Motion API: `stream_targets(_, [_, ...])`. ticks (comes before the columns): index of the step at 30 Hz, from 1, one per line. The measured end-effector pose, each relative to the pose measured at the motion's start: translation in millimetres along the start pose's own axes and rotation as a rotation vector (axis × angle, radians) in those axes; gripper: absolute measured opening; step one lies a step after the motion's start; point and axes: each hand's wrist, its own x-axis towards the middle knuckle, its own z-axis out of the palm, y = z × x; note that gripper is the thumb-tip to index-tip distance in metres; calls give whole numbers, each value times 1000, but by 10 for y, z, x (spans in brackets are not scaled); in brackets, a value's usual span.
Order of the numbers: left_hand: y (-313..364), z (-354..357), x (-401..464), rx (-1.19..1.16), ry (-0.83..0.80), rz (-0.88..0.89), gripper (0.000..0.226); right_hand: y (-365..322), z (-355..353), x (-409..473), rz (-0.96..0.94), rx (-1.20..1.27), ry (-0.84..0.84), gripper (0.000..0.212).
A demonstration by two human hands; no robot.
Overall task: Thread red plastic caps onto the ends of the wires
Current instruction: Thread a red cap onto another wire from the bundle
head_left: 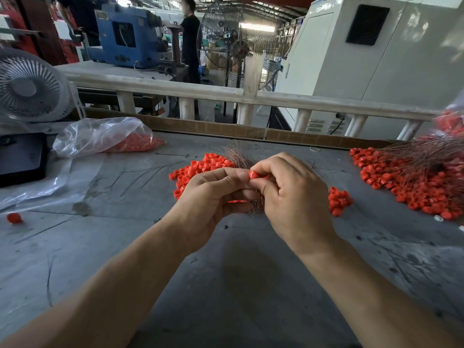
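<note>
Red cap [253, 175] is being pinched between the thumb and the curled fingers [266, 165] of the right hand [292, 194], just above the middle of the desk [226, 285]. The left hand [211, 194] is meeting it from the other side, its fingers curled around a bundle of thin copper-coloured wires [236, 156], whose ends are sticking out behind the two hands; whether a wire is already inside the cap I cannot tell. Behind the hands a heap of loose red caps [198, 167] is lying on the desk, and a smaller group of caps [339, 200] is lying just to the right of the right hand. Further right of the hands, a large pile of caps with wires [414, 182] is spreading near the desk edge. To the left of the hands, well apart, a clear plastic bag [100, 135] with more caps is lying, and a single cap [14, 218] is resting alone near the left desk edge. A white fan [30, 86] is standing behind the bag.
</note>
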Motion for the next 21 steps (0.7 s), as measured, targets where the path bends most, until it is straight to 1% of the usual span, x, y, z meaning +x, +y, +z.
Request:
stream_targets(6, [14,11,-5,-2,15,-16,21,9,-10,2,-5,37,14,8])
stream_targets(10, [13,1,7,-17,22,-30,18,-1,-36,6,8,46,-36,10])
stream_targets(15, [8,-9,11,-26,15,-51,22,-3,-51,15,19,43,-82,13])
stream_targets(21, [3,2,3,-34,-15,-56,24,3,-18,-8,-34,-15,-17,8])
